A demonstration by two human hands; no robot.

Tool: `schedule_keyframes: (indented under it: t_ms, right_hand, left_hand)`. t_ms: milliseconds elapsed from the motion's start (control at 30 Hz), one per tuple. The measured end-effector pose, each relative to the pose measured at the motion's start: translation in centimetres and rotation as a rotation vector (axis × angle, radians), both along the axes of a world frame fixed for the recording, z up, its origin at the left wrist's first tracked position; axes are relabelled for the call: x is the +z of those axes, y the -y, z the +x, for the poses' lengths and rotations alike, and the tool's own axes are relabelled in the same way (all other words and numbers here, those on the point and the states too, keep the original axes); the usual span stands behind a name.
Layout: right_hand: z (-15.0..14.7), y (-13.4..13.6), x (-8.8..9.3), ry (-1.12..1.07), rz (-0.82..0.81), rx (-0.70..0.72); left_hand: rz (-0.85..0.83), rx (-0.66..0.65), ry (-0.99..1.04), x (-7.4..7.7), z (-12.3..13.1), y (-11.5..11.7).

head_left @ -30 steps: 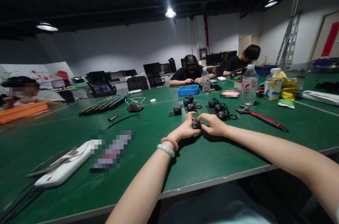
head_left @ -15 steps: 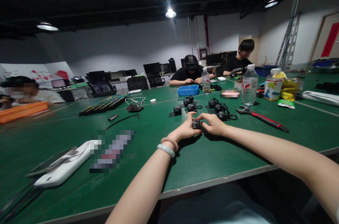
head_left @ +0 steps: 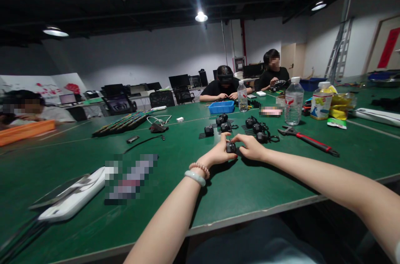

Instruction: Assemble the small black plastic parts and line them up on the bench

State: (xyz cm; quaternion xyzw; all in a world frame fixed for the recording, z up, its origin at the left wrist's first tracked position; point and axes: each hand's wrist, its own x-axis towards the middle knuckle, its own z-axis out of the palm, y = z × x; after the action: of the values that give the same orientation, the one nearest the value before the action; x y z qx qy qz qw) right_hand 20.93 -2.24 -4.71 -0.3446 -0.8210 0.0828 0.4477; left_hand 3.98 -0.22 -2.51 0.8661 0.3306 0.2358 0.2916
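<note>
A small black blocky part (head_left: 231, 147) sits low over the green table between my hands. My left hand (head_left: 220, 151) grips it from the left, thumb near the front and fingers behind. From the right, my right hand (head_left: 252, 147) reaches in with bent fingers at the part's edge; whether they pinch anything is too small to tell. Just beyond my fingers lie several similar black parts with cable ties, one group (head_left: 222, 124) behind my left hand and another group (head_left: 258, 127) behind my right.
An adjustable wrench (head_left: 309, 140) with a red-black handle lies to the right. Past it stand a clear water bottle (head_left: 293, 103) and a labelled bottle (head_left: 321, 103). A blue tray (head_left: 221, 107) is farther back. Leftward lie a short black cable (head_left: 143, 142) and a white device (head_left: 75, 197). Other people sit around.
My hands stay in almost the same place around the black part. The person at the back right has shifted left and raised a hand.
</note>
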Motion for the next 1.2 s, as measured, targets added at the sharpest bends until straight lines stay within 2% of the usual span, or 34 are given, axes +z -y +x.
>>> schedule_keyframes:
  t_ms: [267, 433, 1200]
  right_hand:
    - [0.17, 0.25, 0.24, -0.017, 0.098, -0.056]
    - [0.15, 0.44, 0.46, 0.005, 0.129, -0.044]
    - [0.15, 0.2, 0.35, 0.023, 0.073, -0.026]
  left_hand:
    - [0.009, 0.001, 0.007, 0.21, 0.12, 0.14]
    - [0.014, -0.008, -0.009, 0.31, 0.13, 0.14]
    - [-0.001, -0.003, 0.002, 0.49, 0.18, 0.34]
